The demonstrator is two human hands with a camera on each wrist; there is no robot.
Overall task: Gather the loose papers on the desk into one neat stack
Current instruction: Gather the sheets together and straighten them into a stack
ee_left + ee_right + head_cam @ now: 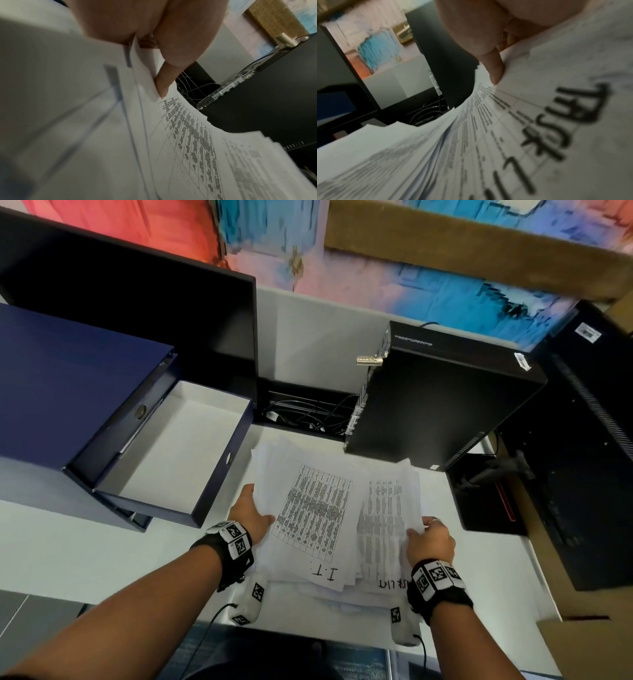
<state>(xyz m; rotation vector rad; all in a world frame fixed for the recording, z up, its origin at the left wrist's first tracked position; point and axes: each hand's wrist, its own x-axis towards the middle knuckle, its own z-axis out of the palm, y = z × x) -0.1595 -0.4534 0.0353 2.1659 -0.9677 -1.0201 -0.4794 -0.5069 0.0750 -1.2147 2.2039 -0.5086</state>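
A loose, fanned pile of printed papers [329, 518] lies on the white desk [102, 553], with a table sheet marked "I.T." on top. My left hand [252, 512] grips the pile's left edge, with the thumb [164, 81] pressed on the top sheets [188, 142] and the fingers hidden beneath. My right hand [430, 537] grips the pile's right edge. Its thumb [494, 70] lies on a sheet with handwritten letters [547, 128]. The sheets' edges are uneven and splay toward the far side.
A dark blue box file [68, 392] with an open white-lined tray [178, 450] stands left of the pile. A black monitor [137, 313] is behind it. A black computer case [435, 398] with a padlock [369, 360] stands at the right, a cable trough [308, 412] behind.
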